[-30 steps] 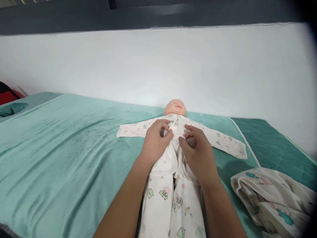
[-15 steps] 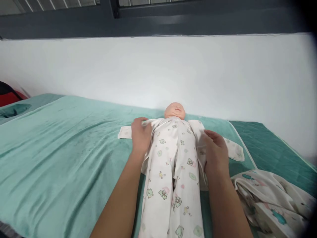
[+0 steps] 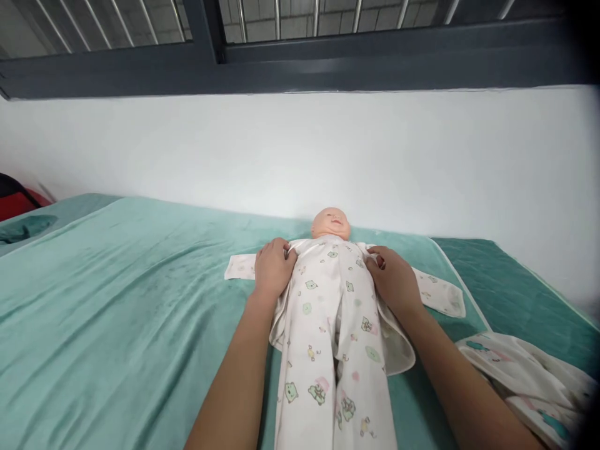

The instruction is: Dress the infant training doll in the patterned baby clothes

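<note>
A baby doll (image 3: 330,224) lies on its back, only its head bare. White baby pants (image 3: 323,325) with a green bear print cover its front, their waist just under the chin. Beneath them is a white baby top (image 3: 398,350) with sleeves stretched out to both sides. At the left upper edge of the pants, my left hand (image 3: 275,265) has its fingers curled on the cloth. My right hand (image 3: 394,278) pinches the opposite upper edge. The doll's limbs are hidden, and the leg ends run out of view.
A green blanket (image 3: 140,300) covers the bed, with a darker quilted pad (image 3: 506,269) at right. Crumpled printed cloth (image 3: 539,369) lies at the lower right. Behind stands a white wall (image 3: 234,156) below a dark window frame (image 3: 375,69). A red and black item (image 3: 19,200) is at far left.
My right hand has moved inward from the top's sleeve to the pants' edge. My left hand has settled against the other edge. The top's right hem now flares outward. The view has tilted up.
</note>
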Motion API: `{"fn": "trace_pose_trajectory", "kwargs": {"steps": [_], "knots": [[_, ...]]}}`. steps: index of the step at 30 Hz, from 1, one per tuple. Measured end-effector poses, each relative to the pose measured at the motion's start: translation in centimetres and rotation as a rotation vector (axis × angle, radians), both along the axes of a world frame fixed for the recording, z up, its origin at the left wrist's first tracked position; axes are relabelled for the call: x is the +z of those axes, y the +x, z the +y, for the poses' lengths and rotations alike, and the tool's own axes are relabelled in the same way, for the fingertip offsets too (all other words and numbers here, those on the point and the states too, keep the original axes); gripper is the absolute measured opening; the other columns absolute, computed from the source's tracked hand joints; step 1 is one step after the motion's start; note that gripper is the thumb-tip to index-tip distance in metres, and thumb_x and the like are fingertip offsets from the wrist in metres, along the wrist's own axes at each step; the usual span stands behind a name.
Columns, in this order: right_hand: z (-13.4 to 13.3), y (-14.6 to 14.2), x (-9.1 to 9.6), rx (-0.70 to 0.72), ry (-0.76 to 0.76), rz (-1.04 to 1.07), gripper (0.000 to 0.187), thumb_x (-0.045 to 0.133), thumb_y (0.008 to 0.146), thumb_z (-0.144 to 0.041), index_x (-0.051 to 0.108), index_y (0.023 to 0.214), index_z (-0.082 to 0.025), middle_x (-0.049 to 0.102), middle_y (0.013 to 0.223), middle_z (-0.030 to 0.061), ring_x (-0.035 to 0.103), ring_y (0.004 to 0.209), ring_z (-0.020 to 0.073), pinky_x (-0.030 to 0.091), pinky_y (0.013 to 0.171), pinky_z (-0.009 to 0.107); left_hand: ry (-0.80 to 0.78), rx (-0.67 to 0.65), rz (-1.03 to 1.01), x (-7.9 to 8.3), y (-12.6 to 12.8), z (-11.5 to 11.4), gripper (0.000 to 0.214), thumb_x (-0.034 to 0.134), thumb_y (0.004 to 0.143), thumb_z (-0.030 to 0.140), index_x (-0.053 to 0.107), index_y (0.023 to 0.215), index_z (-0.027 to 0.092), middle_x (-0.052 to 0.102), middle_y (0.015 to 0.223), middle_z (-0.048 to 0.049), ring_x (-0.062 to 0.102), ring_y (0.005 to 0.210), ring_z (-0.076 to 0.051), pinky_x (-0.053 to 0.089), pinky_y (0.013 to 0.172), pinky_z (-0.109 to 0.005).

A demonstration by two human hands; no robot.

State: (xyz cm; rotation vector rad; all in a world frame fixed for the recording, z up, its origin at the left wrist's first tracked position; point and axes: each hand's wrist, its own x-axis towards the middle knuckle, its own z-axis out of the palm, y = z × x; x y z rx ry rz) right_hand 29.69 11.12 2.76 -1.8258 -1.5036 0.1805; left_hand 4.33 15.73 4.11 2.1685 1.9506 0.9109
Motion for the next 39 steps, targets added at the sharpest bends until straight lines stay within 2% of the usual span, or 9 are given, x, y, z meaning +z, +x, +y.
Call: {"fn": "trace_pose_trajectory", "kwargs": {"steps": [4, 8, 12, 15, 18, 21, 25, 31, 39], "knots": [[0.8, 2.3, -0.1, -0.069, 0.028, -0.058, 0.028, 0.047, 0.082, -0.028, 0.069, 0.099, -0.026, 0.062, 0.083, 0.0026, 0.054, 0.072, 0.0191, 0.037, 0.067, 0.033, -0.051, 0.109, 0.011, 0.0, -0.8, 0.4, 0.014, 0.047, 0.092, 0.036, 0.056, 0.096, 0.025, 0.071, 0.087, -0.0048, 0.065, 0.087, -0.026, 0.044, 0.080, -0.036], [1.2, 5.0, -0.3, -0.202, -0.045, -0.085, 0.027, 0.048, 0.079, -0.025, 0.070, 0.094, -0.026, 0.064, 0.087, 0.0041, 0.055, 0.072, 0.0204, 0.036, 0.063, 0.034, -0.140, 0.250, 0.007, 0.0, -1.7, 0.9, 0.018, 0.046, 0.090, 0.040, 0.057, 0.095, 0.027, 0.072, 0.089, -0.0063, 0.066, 0.084, -0.028, 0.043, 0.072, -0.035], [0.8, 5.4, -0.4, -0.236, -0.044, -0.193, 0.027, 0.048, 0.084, -0.029, 0.071, 0.098, -0.026, 0.064, 0.097, 0.0086, 0.058, 0.081, 0.0253, 0.040, 0.066, 0.038, -0.214, 0.327, 0.010, -0.2, -2.4, 1.3, 0.021, 0.046, 0.089, 0.044, 0.058, 0.091, 0.027, 0.073, 0.088, -0.0074, 0.067, 0.083, -0.030, 0.042, 0.068, -0.036], [0.0, 3.3, 0.2, -0.121, 0.213, -0.277, 0.029, 0.045, 0.088, -0.024, 0.069, 0.103, -0.024, 0.063, 0.113, 0.0111, 0.057, 0.105, 0.0307, 0.042, 0.088, 0.047, -0.211, 0.318, 0.016, -0.1, -2.4, 1.3, 0.018, 0.046, 0.089, 0.040, 0.058, 0.091, 0.026, 0.072, 0.087, -0.0073, 0.067, 0.082, -0.029, 0.044, 0.073, -0.038], [-0.9, 0.5, 1.1, 0.167, 0.409, -0.146, 0.030, 0.044, 0.092, -0.022, 0.065, 0.112, -0.026, 0.062, 0.122, 0.0079, 0.052, 0.120, 0.0272, 0.038, 0.105, 0.047, -0.096, 0.207, 0.021, 0.3, -1.9, 0.9, 0.019, 0.044, 0.089, 0.026, 0.060, 0.100, 0.026, 0.072, 0.101, -0.0077, 0.066, 0.096, -0.027, 0.045, 0.085, -0.039], [-1.3, -1.7, 1.5, 0.325, 0.301, 0.123, 0.031, 0.046, 0.095, -0.030, 0.058, 0.124, -0.028, 0.059, 0.131, 0.0056, 0.053, 0.122, 0.0241, 0.042, 0.103, 0.043, 0.068, -0.047, 0.049, 0.8, -0.9, 0.1, 0.038, 0.041, 0.083, 0.009, 0.061, 0.110, 0.026, 0.068, 0.119, -0.0057, 0.059, 0.115, -0.024, 0.041, 0.101, -0.039], [-0.7, -2.2, 0.6, 0.282, 0.106, 0.339, 0.036, 0.045, 0.097, -0.042, 0.053, 0.130, -0.027, 0.060, 0.131, 0.0055, 0.054, 0.119, 0.0232, 0.043, 0.101, 0.042, 0.047, -0.342, 0.053, 1.1, 0.2, -0.6, 0.055, 0.038, 0.081, 0.002, 0.060, 0.122, 0.030, 0.063, 0.132, -0.0010, 0.056, 0.121, -0.020, 0.036, 0.110, -0.040], [0.4, -0.7, -0.6, 0.211, 0.094, 0.038, 0.040, 0.034, 0.100, -0.048, 0.060, 0.115, -0.022, 0.065, 0.118, 0.0089, 0.055, 0.115, 0.0259, 0.039, 0.100, 0.042, -0.081, -0.229, 0.129, 0.7, -0.2, -0.9, 0.064, 0.041, 0.077, 0.001, 0.054, 0.131, 0.033, 0.060, 0.137, -0.0030, 0.049, 0.130, -0.026, 0.021, 0.115, -0.062], [0.7, 1.0, -0.5, 0.008, -0.150, -0.313, 0.046, 0.026, 0.101, -0.047, 0.066, 0.105, -0.024, 0.070, 0.106, 0.0068, 0.064, 0.091, 0.0252, 0.037, 0.071, 0.034, -0.204, -0.083, 0.158, 0.0, -1.5, -0.5, 0.054, 0.044, 0.081, 0.011, 0.055, 0.127, 0.036, 0.061, 0.136, 0.0006, 0.047, 0.129, -0.030, 0.017, 0.114, -0.065]]}}
